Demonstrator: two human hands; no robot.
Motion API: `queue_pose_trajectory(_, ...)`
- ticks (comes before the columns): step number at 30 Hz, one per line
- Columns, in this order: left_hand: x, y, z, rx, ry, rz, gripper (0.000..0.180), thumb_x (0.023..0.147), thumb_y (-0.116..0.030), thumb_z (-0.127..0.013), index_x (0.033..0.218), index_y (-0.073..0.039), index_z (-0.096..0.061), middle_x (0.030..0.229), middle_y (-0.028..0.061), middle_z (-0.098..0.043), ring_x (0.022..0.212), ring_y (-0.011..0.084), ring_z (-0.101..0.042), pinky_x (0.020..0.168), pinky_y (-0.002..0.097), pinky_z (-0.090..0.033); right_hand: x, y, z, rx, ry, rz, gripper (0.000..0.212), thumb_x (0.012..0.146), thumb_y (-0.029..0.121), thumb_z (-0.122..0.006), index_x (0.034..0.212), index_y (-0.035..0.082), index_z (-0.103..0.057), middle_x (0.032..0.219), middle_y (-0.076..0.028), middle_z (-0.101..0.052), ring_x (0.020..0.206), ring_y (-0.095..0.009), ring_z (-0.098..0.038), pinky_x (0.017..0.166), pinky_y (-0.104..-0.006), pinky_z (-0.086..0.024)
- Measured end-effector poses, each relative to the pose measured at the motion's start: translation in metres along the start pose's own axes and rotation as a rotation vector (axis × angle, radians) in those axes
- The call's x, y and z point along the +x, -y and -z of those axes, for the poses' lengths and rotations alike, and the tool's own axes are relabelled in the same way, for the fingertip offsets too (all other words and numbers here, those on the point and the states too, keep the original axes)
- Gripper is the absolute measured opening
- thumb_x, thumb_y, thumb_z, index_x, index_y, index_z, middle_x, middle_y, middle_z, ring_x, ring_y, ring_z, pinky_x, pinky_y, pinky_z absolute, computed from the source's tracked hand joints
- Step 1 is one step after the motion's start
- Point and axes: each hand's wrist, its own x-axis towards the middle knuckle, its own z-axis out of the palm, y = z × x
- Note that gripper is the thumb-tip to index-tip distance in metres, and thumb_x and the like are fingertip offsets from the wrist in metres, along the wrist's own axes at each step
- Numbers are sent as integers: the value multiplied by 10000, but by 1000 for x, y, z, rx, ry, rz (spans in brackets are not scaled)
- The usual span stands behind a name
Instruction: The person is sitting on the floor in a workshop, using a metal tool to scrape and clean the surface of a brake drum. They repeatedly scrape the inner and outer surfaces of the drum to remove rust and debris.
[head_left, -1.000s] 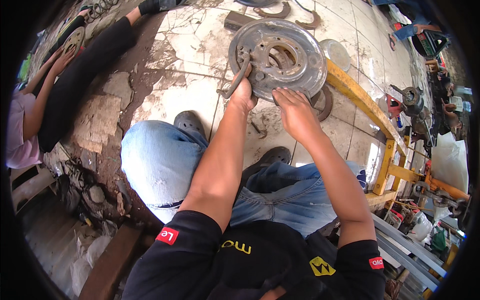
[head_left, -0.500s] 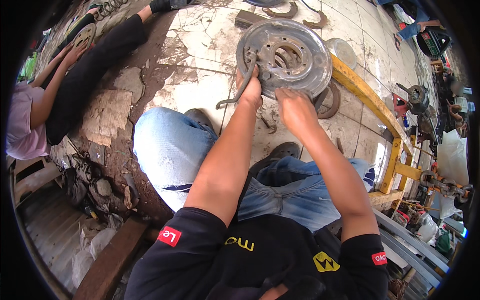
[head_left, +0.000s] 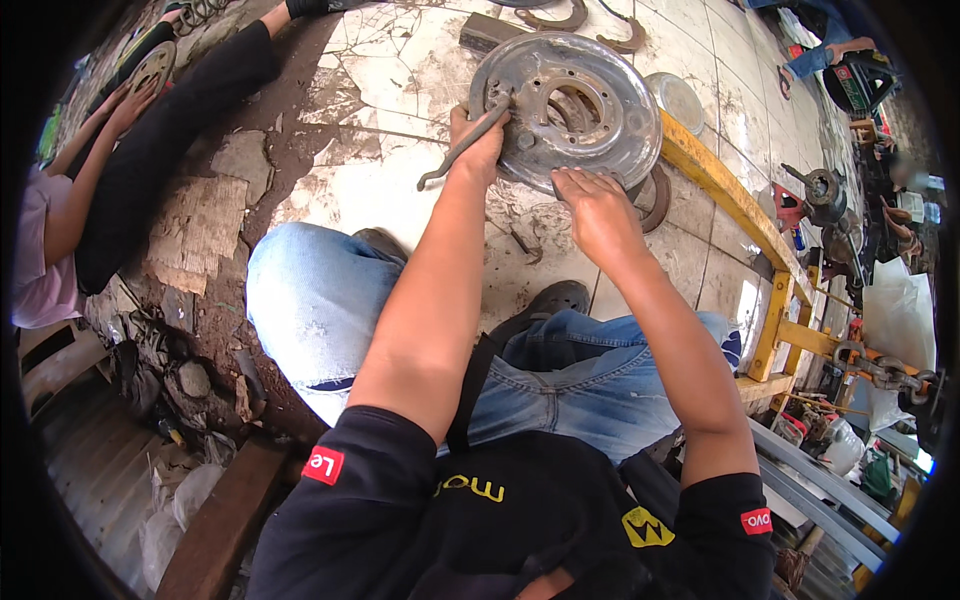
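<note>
A round, grey metal brake backing plate [head_left: 535,75], with a large central hole and smaller bolt holes, is tilted in front of me. My left hand [head_left: 477,147] is closed around its left edge. Beside that hand, a dark bent rod or hose [head_left: 452,162] sticks out from the plate toward the lower left. My right hand [head_left: 603,208] is at the plate's lower rim, its fingers bent and pressed together there. A sliver of something dark shows under those fingertips, too hidden to name. Behind the plate's lower right, a curved brake shoe [head_left: 657,203] rests on the tiles.
A yellow metal frame [head_left: 715,178] runs along the right. More brake shoes [head_left: 624,42] and a metal block [head_left: 490,33] lie beyond the plate, a round lid-like disc [head_left: 678,102] beside it. At the left, another person's hands [head_left: 130,103] hold a round part. Tools clutter the far right.
My left hand and the bent rod have shifted slightly left, the rod now lying flatter. My right hand's fingers have moved along the lower rim and look more stretched out.
</note>
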Motion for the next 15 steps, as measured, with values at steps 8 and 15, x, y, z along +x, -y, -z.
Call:
queue_pose_trajectory(8,-14,4,-16,-245,42,-28,339,962,-70,-594,1292,-54,-518,1178,137,-611,1027,252,-616,861,420,-562,2,23,-15,-3,-100,-42,400,856,-14,-519,1243,12,-616,1269,-173,-646,1209,-307,-599,1078,-435,-411)
queue_pose_trajectory(15,-22,14,-10,-385,44,-77,350,976,-50,-552,1326,-62,-533,1186,145,-611,1048,244,-608,887,412,-543,2,28,-8,29,0,-75,351,884,69,-585,1222,-19,-622,1277,-194,-639,1221,-315,-597,1103,-451,-392)
